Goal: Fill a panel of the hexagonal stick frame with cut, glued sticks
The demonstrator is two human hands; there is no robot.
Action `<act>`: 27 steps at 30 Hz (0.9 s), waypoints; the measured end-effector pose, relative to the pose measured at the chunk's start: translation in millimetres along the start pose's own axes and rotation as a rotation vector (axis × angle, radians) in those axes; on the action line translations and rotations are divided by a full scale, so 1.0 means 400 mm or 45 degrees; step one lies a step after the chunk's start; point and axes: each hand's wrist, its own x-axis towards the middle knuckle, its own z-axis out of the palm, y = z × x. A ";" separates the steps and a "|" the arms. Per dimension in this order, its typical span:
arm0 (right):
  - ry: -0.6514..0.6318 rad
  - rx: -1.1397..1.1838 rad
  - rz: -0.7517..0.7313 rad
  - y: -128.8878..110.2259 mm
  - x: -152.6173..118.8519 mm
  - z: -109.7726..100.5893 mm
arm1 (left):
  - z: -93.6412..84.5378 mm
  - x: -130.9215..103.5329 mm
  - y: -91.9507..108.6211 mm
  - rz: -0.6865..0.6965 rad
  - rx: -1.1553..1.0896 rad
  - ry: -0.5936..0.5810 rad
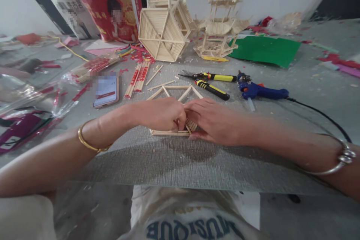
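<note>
A hexagonal frame of thin wooden sticks [177, 87] lies flat on the table in front of me, its middle largely covered by my hands. My left hand [163, 114] is curled over the frame with its fingers closed; what they pinch, if anything, is hidden. From the right, my right hand [213, 120] reaches over the frame's right side, thumb and fingers around a patch of short sticks [192, 125] laid side by side. The two hands touch or nearly touch at the fingertips.
Beyond the frame are yellow-and-black cutters [213, 82], a blue glue gun [264, 92] with its cord, a phone [106, 89] and stick bundles [137, 78]. Farther back stand a hexagonal stick model [164, 33], a stick pagoda [222, 22], green sheet [264, 49] and red bag [107, 3].
</note>
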 end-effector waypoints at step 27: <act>0.006 0.004 -0.013 0.001 0.000 0.005 | 0.019 0.000 -0.018 -0.127 -0.089 0.026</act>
